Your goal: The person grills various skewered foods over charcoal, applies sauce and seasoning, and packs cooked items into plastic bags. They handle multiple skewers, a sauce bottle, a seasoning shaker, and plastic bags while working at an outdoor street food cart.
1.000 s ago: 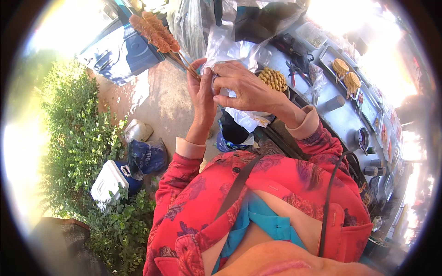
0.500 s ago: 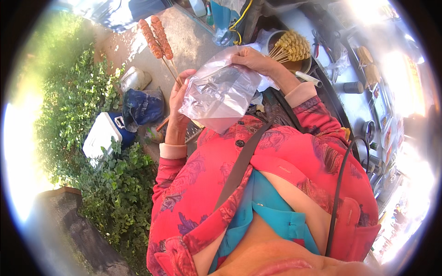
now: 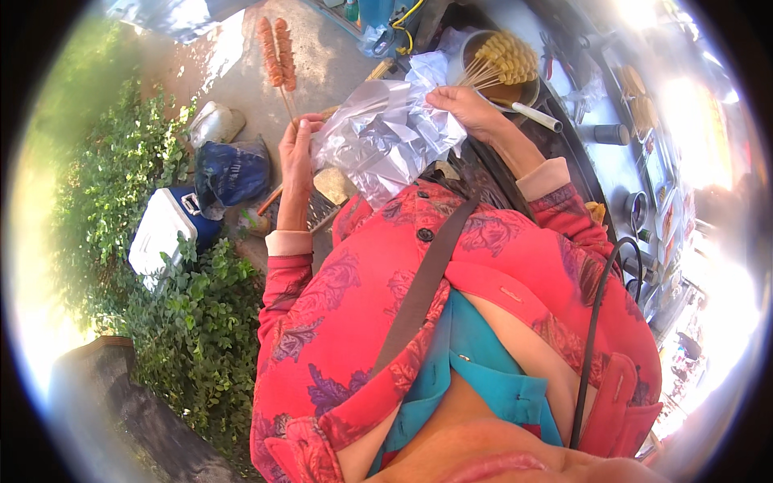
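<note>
My left hand point(image 3: 296, 157) is closed on the thin sticks of two skewers, which stand up from it. Each carries a long, reddish-brown, notched sausage point(image 3: 278, 55) at its far end. The same hand is at the left edge of a clear plastic bag point(image 3: 366, 133), spread in front of my chest. Against the bag's right side lies a crumpled silvery-white sheet point(image 3: 431, 92); whether it is foil, paper or more plastic, I cannot tell. My right hand point(image 3: 467, 109) pinches this sheet at its right edge, fingers partly hidden.
Beyond my right hand, a round pot point(image 3: 527, 90) holds several skewers of yellowish folded food point(image 3: 507, 58). A metal counter point(image 3: 600, 165) with tools and cups runs along the right. On the left are a blue-and-white cooler point(image 3: 165, 233), a dark blue bag point(image 3: 233, 173) and leafy plants point(image 3: 201, 330).
The silvery-white sheet now shows broadly beside the clear bag. My right hand has moved slightly right, and the sausage skewers stand more upright. The clear bag looks more crumpled.
</note>
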### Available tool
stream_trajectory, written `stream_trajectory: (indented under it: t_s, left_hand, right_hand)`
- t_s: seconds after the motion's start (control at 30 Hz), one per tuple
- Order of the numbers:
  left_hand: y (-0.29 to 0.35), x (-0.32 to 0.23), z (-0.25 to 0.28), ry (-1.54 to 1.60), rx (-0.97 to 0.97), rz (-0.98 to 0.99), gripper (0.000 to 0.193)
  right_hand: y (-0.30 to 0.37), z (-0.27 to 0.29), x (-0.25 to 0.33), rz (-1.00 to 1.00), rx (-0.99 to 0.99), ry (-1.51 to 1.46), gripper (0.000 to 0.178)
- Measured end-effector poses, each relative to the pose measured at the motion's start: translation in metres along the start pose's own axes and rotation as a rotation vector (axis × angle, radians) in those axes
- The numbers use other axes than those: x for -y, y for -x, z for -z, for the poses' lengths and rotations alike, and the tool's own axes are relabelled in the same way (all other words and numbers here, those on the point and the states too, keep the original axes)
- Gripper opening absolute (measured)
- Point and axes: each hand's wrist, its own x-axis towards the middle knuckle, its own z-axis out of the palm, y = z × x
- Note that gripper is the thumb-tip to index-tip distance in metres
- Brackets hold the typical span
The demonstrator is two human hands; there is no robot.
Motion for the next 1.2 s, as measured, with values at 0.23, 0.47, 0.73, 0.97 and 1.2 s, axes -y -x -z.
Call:
stream_trajectory:
  t_s: [0.23,0.47,0.73,0.97,1.2]
  left_hand:
    - [0.037,-0.015,-0.035,-0.12,0.048,-0.246,0.018]
    - [0.047,-0.003,-0.066,0.102,0.125,-0.153,0.017]
    - [0.04,-0.03,-0.017,0.615,-0.078,0.001,0.004]
    - [0.039,-0.023,-0.017,0.409,-0.047,-0.039,0.004]
    - [0.021,-0.019,0.027,-0.295,-0.073,-0.269,0.015]
  right_hand:
    - [0.036,-0.068,0.032,0.161,0.056,-0.058,0.024]
    - [0.03,-0.113,0.037,0.147,0.139,-0.065,0.032]
    - [0.004,0.015,-0.015,0.093,-0.216,0.583,0.025]
    - [0.003,-0.058,0.005,0.836,-0.196,0.994,0.047]
    - [-0.022,-0.062,0.017,0.384,0.064,0.48,0.03]
